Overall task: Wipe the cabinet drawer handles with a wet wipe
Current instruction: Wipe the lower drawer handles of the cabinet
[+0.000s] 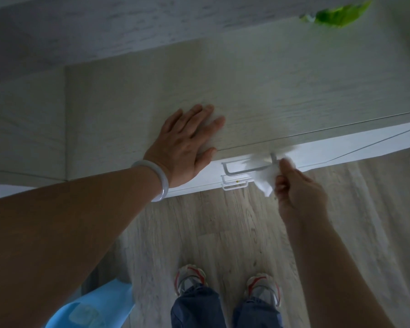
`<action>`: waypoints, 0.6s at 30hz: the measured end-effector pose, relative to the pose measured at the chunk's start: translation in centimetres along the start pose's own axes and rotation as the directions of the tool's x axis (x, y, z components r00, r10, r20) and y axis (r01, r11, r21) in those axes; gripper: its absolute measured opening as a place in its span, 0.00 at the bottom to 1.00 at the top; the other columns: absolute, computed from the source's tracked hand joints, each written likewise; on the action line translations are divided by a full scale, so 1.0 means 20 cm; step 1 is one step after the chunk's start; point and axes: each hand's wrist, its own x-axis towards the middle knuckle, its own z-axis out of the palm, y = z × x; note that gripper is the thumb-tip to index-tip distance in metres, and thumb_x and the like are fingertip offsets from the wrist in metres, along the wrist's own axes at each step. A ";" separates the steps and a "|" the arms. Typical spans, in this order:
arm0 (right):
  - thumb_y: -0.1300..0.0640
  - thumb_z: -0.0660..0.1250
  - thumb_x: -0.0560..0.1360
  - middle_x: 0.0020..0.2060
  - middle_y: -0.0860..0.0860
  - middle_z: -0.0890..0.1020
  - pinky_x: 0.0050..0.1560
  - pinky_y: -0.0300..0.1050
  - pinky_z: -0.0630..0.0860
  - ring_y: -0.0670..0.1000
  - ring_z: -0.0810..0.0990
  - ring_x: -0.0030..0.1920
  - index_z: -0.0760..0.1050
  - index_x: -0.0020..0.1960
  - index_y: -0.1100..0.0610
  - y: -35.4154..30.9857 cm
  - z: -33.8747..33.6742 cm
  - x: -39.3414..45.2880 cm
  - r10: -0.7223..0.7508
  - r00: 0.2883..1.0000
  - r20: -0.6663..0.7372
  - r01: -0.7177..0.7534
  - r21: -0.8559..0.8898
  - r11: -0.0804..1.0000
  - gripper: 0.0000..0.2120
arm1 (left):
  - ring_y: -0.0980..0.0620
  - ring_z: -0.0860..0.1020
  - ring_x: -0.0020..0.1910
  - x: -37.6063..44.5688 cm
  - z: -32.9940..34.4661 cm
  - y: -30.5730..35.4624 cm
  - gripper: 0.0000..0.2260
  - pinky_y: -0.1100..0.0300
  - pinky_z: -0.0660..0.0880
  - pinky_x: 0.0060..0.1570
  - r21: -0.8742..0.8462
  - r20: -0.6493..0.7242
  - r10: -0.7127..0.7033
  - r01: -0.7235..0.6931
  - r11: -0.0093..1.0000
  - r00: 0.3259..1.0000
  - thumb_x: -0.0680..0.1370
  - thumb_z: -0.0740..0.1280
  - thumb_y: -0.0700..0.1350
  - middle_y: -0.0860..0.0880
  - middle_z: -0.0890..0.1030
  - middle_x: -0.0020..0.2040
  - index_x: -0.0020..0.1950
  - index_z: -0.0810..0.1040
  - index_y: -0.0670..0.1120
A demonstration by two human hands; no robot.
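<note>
While the left hand (189,143) lies flat on the pale wood-grain cabinet top (258,91), its five fingers spread wide and holding nothing, the right hand (298,192) pinches one white wet wipe (263,178) between thumb and fingertips; the wipe is draped over the right end of the top drawer handle (237,170); three white handles are stacked down the white drawer front (329,152), the middle handle (234,178) and the lowest handle (232,187) bare; one pale bangle (160,183) circles the left wrist; two sneakers, a left sneaker (189,279) and a right sneaker (263,288), stand on the wood floor (223,221); one blue object (97,306) sits near left; one green blurred thing (339,16) lies far right.
</note>
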 end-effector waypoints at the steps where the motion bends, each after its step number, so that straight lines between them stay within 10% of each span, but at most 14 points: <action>1: 0.65 0.73 0.70 0.35 0.54 0.77 0.29 0.31 0.72 0.43 0.73 0.27 0.78 0.39 0.63 -0.03 0.02 0.02 -0.001 1.000 0.028 0.001 -0.028 1.000 0.05 | 0.45 0.59 0.77 0.00 0.00 0.00 0.26 0.44 0.56 0.74 0.000 -0.002 0.001 -0.001 1.000 1.000 0.81 0.51 0.57 0.46 0.61 0.78 0.78 0.60 0.51; 9: 0.63 0.65 0.73 0.32 0.49 0.77 0.23 0.29 0.65 0.41 0.67 0.23 0.80 0.39 0.61 0.03 -0.02 0.06 0.242 0.902 0.358 -0.300 0.117 0.947 0.06 | 0.45 0.59 0.77 0.00 0.00 0.00 0.27 0.44 0.56 0.74 -0.001 0.002 -0.004 0.004 1.000 1.000 0.80 0.51 0.57 0.46 0.60 0.78 0.78 0.60 0.51; 18: 0.62 0.64 0.72 0.30 0.48 0.76 0.25 0.29 0.67 0.41 0.69 0.23 0.77 0.41 0.59 0.08 -0.05 0.12 0.214 0.865 0.455 -0.304 0.135 0.943 0.04 | 0.45 0.59 0.77 0.00 0.00 0.00 0.27 0.44 0.56 0.74 0.004 0.011 -0.005 0.004 1.000 1.000 0.81 0.50 0.57 0.46 0.60 0.78 0.78 0.60 0.51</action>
